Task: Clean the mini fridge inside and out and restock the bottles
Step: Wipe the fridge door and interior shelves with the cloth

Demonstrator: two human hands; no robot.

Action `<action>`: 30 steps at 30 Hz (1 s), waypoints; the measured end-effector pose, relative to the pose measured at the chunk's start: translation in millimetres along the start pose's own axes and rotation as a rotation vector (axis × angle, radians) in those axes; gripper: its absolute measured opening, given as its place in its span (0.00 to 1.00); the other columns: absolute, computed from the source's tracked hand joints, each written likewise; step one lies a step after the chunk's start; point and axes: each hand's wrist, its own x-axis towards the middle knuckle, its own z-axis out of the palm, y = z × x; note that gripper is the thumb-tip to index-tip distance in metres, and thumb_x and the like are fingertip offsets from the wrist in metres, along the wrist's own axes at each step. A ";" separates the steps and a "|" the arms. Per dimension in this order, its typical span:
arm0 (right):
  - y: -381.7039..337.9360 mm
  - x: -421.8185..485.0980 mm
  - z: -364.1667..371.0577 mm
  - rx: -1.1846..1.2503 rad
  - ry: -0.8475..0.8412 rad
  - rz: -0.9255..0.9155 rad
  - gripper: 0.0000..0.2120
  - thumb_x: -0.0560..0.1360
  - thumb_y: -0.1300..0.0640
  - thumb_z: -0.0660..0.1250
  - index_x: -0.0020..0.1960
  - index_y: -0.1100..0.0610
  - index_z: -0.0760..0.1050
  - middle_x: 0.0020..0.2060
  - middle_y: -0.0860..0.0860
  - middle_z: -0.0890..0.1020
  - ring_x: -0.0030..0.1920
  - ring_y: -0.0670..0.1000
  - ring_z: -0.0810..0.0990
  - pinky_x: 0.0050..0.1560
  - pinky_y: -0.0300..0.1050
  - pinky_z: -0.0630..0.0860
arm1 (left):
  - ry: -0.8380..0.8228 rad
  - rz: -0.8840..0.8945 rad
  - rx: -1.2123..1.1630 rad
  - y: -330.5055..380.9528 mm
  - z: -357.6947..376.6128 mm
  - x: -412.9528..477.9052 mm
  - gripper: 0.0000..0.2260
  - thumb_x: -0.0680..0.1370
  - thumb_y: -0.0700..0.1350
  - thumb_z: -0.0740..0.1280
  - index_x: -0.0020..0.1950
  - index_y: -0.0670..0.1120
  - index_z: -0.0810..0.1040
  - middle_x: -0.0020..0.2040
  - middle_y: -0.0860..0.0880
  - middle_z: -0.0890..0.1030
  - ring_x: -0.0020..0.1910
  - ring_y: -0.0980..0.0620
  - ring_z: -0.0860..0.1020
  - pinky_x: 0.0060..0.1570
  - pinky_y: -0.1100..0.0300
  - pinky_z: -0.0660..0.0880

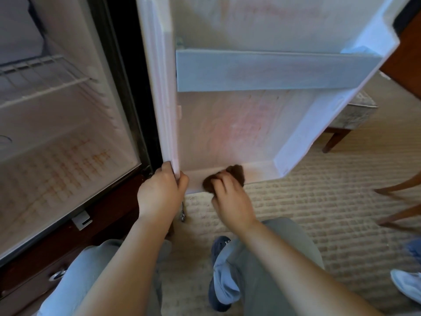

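Nearest: crouching low, with grey trouser legs (284, 258) and a dark shoe (219, 249) filling the bottom of the view, above the beige carpet (319, 190).
Left hand (159, 190): gripping the lower edge of the open fridge door (227, 133) on the side next to the cabinet, fingers curled round it, probably steadying it.
Right hand (230, 199): clutching a bunched brown cloth (238, 173) and pressing it on the bottom ledge of the door lining.
Mini fridge (68, 167): standing open at the left, showing a wire shelf (41, 74) and orange grid-like marks on the floor inside.
Door rail (262, 71): crossing the door above the cloth, well apart from both hands.
Bottles: not appearing anywhere in view.
Step, probably: wiping the inside of the door, with restocking not yet begun.
Risk one: pushing too hard with the cloth and swinging the door out towards the upholstered stool (350, 115), in case of the left grip slipping on the seal.
Risk two: pinching the left fingers between door and cabinet, being so close to that gap.
Risk three: missing the corners of the ledge, because of the bunched cloth reaching badly into them.
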 end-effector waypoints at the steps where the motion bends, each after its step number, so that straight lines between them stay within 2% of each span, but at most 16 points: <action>1: 15.5 4.4 -7.3 -0.020 0.025 0.032 0.17 0.69 0.60 0.61 0.57 0.62 0.75 0.55 0.58 0.77 0.58 0.60 0.75 0.61 0.54 0.74 | 0.009 -0.005 -0.009 0.1 0.0 0.6 0.10 0.77 0.47 0.64 0.41 0.41 0.70 0.31 0.46 0.70 0.24 0.45 0.69 0.26 0.61 0.63; 3: 47.1 10.6 -21.3 -0.091 0.075 0.099 0.16 0.71 0.59 0.62 0.57 0.61 0.78 0.56 0.57 0.78 0.58 0.59 0.73 0.62 0.54 0.72 | 0.022 -0.007 -0.017 0.2 1.4 1.3 0.11 0.76 0.47 0.64 0.39 0.42 0.68 0.30 0.46 0.70 0.24 0.44 0.70 0.25 0.61 0.63; 5: 75.2 9.2 -30.5 -0.171 0.083 0.187 0.16 0.70 0.63 0.66 0.58 0.59 0.79 0.58 0.57 0.78 0.57 0.61 0.73 0.60 0.56 0.73 | 0.022 -0.018 -0.013 1.7 2.3 1.1 0.11 0.76 0.47 0.63 0.39 0.42 0.68 0.30 0.46 0.71 0.23 0.45 0.69 0.25 0.62 0.62; 8: 97.7 13.4 -38.1 -0.159 0.001 0.324 0.19 0.71 0.69 0.66 0.62 0.61 0.76 0.63 0.62 0.76 0.60 0.65 0.75 0.56 0.59 0.76 | 0.022 -0.028 0.002 5.6 3.1 0.8 0.11 0.77 0.48 0.61 0.40 0.42 0.69 0.31 0.47 0.71 0.23 0.46 0.68 0.24 0.63 0.59; 11: 98.0 33.6 -38.3 -0.113 -0.095 0.417 0.20 0.74 0.67 0.62 0.66 0.64 0.70 0.66 0.62 0.73 0.65 0.63 0.71 0.61 0.56 0.71 | 0.031 -0.045 -0.003 10.1 4.9 2.3 0.10 0.77 0.47 0.61 0.40 0.43 0.68 0.30 0.49 0.69 0.22 0.50 0.65 0.23 0.63 0.56; 14: 95.5 48.7 -37.0 -0.046 -0.103 0.497 0.19 0.75 0.62 0.63 0.65 0.64 0.69 0.63 0.61 0.74 0.64 0.62 0.72 0.61 0.53 0.70 | 0.035 -0.037 0.008 14.4 6.0 2.8 0.10 0.77 0.47 0.62 0.40 0.42 0.69 0.28 0.48 0.69 0.21 0.51 0.63 0.23 0.64 0.54; 16: 94.1 49.9 -37.4 0.027 -0.071 0.531 0.19 0.75 0.59 0.63 0.65 0.62 0.69 0.62 0.59 0.76 0.63 0.60 0.73 0.60 0.52 0.71 | 0.029 -0.024 0.021 14.8 8.7 3.5 0.11 0.76 0.46 0.63 0.40 0.40 0.71 0.26 0.47 0.69 0.19 0.50 0.62 0.22 0.66 0.53; 19: 74.0 40.9 -30.9 0.165 0.064 0.590 0.21 0.75 0.59 0.64 0.68 0.59 0.70 0.62 0.56 0.77 0.62 0.57 0.75 0.59 0.48 0.73 | 0.035 -0.006 0.043 15.8 12.7 4.3 0.12 0.75 0.44 0.65 0.40 0.35 0.73 0.24 0.44 0.70 0.17 0.51 0.60 0.23 0.70 0.52; 22: 22.0 34.9 -8.7 0.316 0.116 0.409 0.22 0.71 0.61 0.66 0.65 0.58 0.72 0.59 0.54 0.78 0.60 0.54 0.76 0.60 0.46 0.74 | 0.043 -0.008 0.054 16.5 14.8 4.3 0.13 0.76 0.46 0.64 0.42 0.35 0.73 0.25 0.43 0.72 0.18 0.51 0.60 0.23 0.70 0.52; 25: -27.2 33.9 13.6 0.415 0.041 0.202 0.21 0.71 0.62 0.65 0.64 0.59 0.73 0.59 0.54 0.78 0.63 0.54 0.74 0.63 0.52 0.73 | 0.067 0.014 0.075 18.2 14.7 4.1 0.16 0.77 0.49 0.61 0.46 0.35 0.73 0.29 0.41 0.75 0.20 0.49 0.64 0.22 0.67 0.54; 28: -32.9 30.6 18.9 0.376 -0.008 0.096 0.22 0.72 0.64 0.61 0.65 0.61 0.72 0.64 0.56 0.76 0.68 0.56 0.71 0.69 0.52 0.68 | 0.068 0.012 0.094 19.0 14.6 3.9 0.21 0.77 0.53 0.56 0.50 0.35 0.73 0.31 0.41 0.77 0.22 0.48 0.67 0.22 0.65 0.56; 30: -18.5 27.2 11.4 0.276 -0.045 -0.029 0.24 0.71 0.63 0.56 0.66 0.61 0.72 0.65 0.56 0.75 0.68 0.57 0.71 0.71 0.49 0.65 | 0.078 0.027 0.068 18.2 14.2 3.3 0.19 0.76 0.52 0.58 0.46 0.35 0.74 0.28 0.41 0.75 0.20 0.49 0.65 0.22 0.68 0.54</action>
